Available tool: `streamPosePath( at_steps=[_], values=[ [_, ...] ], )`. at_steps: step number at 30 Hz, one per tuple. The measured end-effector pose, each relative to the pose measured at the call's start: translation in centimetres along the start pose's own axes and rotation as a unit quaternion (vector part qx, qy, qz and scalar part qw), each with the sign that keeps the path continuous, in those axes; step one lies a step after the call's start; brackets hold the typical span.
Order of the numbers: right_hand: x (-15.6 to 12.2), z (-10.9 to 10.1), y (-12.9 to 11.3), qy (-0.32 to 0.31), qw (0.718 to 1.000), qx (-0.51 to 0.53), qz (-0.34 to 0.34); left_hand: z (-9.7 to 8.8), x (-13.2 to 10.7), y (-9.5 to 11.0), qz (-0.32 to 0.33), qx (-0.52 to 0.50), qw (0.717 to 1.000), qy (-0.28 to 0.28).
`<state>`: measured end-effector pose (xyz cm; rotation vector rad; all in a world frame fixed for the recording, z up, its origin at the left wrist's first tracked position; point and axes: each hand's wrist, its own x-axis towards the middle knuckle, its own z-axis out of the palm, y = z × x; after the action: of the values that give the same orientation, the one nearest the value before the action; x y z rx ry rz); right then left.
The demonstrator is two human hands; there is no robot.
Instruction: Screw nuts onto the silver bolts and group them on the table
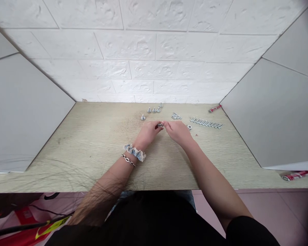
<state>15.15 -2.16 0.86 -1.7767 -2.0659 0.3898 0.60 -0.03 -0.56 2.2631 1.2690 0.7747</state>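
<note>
Centre of frame: left hand (149,131) nearly closed, thumb and fingers pinching a small bolt (160,125) just above the bench (92,147); right hand (179,132) curled closed, its fingertips pinched at the bolt's right end. Whether a nut or washer sits under those fingertips cannot be told. Just beyond the right hand, a wide washer (189,127) lies flat. Right of centre: loose bolts (206,123) in a slanting row, apparently unused. Left of these, a cluster of loose nuts (176,116). Farther back, upper centre: five upright assemblies (154,110), one nearer than the rest, judged finished. Estimate: five done, one in hand, perhaps a third through; the bolt row and nuts remain.
</note>
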Motion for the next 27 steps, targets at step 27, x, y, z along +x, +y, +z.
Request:
streamPosePath(
  at_steps=[27],
  values=[
    [0.12, 0.22, 0.15, 0.039, 0.992, 0.117, -0.025, -0.17, 0.19, -0.17, -0.003, 0.017, 1.0, -0.003]
  ],
)
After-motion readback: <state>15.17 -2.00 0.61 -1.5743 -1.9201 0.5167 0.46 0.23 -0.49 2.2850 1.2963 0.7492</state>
